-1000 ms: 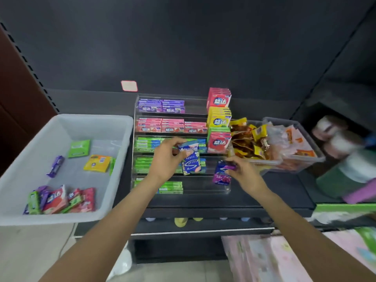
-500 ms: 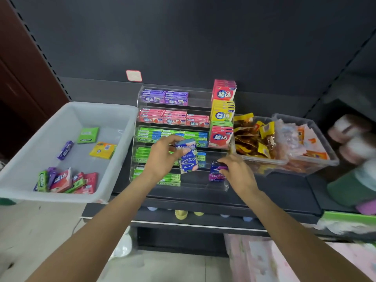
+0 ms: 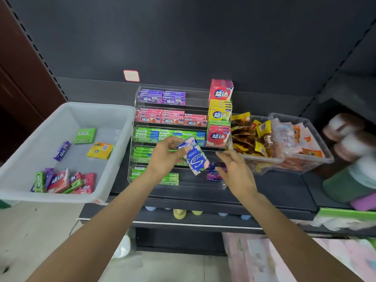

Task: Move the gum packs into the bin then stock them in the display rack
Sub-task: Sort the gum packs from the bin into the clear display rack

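The clear tiered display rack (image 3: 200,102) stands mid-shelf with rows of purple, pink and green gum packs. In front of its middle tiers my left hand (image 3: 163,158) grips a blue-and-white gum pack (image 3: 196,159), tilted. My right hand (image 3: 237,173) hovers at the rack's lower right with fingers spread over a purple gum pack (image 3: 214,174) that lies in the bottom tier; I see no grip on it. To the left, the white bin (image 3: 19,157) holds a green pack (image 3: 85,135), a purple stick (image 3: 62,150), a yellow pack (image 3: 99,151) and a pile of several packs (image 3: 63,181).
Red and yellow boxes (image 3: 220,113) are stacked on the rack's right end. Clear tubs of snack packets (image 3: 317,159) stand right of the rack. Blurred rolls (image 3: 350,139) sit at the far right. The dark shelf edge (image 3: 203,212) runs below the rack.
My right hand has opened its fingers off the purple pack, which now rests in the bottom tier. My left hand still holds the blue-and-white pack in about the same place.
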`<state>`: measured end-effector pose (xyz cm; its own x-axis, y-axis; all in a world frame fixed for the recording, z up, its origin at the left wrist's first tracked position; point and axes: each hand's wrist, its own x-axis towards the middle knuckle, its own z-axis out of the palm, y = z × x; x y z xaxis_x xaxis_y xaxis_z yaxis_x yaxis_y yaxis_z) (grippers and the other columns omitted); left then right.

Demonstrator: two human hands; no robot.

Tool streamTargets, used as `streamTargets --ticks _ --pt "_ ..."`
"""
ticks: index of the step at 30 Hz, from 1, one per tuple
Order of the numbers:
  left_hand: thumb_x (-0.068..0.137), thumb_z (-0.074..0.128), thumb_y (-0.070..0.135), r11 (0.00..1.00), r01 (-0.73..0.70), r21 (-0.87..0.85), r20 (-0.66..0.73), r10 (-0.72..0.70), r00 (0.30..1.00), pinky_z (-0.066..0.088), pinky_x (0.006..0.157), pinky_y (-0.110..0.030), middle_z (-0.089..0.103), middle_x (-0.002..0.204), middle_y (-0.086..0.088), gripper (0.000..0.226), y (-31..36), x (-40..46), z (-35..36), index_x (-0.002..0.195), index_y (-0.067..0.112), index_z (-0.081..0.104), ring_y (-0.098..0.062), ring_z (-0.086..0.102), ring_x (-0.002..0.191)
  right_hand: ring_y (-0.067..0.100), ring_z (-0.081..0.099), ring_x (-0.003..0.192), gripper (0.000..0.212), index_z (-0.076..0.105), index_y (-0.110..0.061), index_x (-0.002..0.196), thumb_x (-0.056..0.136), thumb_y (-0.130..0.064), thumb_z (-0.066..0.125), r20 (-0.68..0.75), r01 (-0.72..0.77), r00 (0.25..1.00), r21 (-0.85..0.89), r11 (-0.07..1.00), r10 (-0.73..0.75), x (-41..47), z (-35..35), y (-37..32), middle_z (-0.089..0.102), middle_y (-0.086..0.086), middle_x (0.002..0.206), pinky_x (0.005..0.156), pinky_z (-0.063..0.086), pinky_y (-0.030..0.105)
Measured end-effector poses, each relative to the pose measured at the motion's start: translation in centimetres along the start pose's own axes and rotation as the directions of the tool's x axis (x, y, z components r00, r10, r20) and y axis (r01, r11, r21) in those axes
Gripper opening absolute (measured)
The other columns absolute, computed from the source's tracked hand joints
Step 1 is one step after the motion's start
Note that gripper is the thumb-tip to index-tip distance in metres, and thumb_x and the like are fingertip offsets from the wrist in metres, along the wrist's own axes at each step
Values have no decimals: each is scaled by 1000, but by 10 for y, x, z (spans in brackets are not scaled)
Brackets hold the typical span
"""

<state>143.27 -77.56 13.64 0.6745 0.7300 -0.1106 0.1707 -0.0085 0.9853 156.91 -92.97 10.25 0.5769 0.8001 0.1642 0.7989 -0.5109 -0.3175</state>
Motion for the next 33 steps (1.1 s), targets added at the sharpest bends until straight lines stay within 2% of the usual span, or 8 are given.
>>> streamTargets --ticks 3,5,7,9,14,20,28,33 --pt "86 66 16 994 38 -104 12 -37 999 60 70 -28 57 91 -7 17 3 -1 11 96 10 54 -12 65 79 7 55 106 38 52 -15 131 95 -27 52 -34 -108 990 444 890 137 -3 -12 -6 57 0 122 84 47 21" --pt "87 65 16 976 76 -204 40 -69 997 59 70 -27 62 87 -8 15 7 -1 20 92 12 52 -14 67 80 5 62 93 38 51 -18 128 93 -32 53 138 -228 973 711 665 185 -5 -21 -12 64 -5 108 74 51 19" --pt "87 64 16 956 118 -268 86 -98 991 59 71 -26 66 88 -12 15 9 1 28 93 10 51 -16 67 79 7 66 88 35 50 -19 124 90 -24 58 256 -309 951 834 457 176 -6 -24 -12 66 -6 102 68 55 18" --pt "88 63 17 967 148 -210 143 -119 983 59 73 -27 67 92 -12 18 7 1 33 99 8 52 -14 67 76 9 66 90 36 50 -17 123 89 -14 60 249 -311 946 873 376 206 -6 -26 -4 67 0 104 69 56 19" --pt "94 53 16 968 229 102 211 -246 946 49 73 -24 61 103 -7 16 -6 1 40 110 17 54 -16 61 86 8 64 92 46 49 -24 127 87 -6 63 164 -231 972 813 534 170 -7 -37 28 67 0 97 67 53 17" --pt "99 39 38 920 291 262 284 -362 888 43 89 -32 54 129 -1 39 -6 0 47 133 21 46 -19 57 108 17 62 95 21 59 -13 100 82 -5 68 137 -140 987 469 872 85 0 -28 37 65 -1 97 78 51 31" --pt "97 29 51 910 280 304 324 -376 868 40 99 -39 51 137 -1 52 -4 -2 58 139 22 42 -21 53 116 19 52 112 33 59 -15 121 88 -16 62 105 71 991 63 995 -78 -2 -8 23 58 3 120 84 46 31" --pt "98 27 51 916 270 297 332 -364 870 39 97 -37 53 135 0 51 -10 -3 59 139 25 42 -17 53 108 18 48 113 36 58 -15 126 91 -18 58 58 119 992 -38 992 -116 -7 -6 17 52 4 119 82 49 31"
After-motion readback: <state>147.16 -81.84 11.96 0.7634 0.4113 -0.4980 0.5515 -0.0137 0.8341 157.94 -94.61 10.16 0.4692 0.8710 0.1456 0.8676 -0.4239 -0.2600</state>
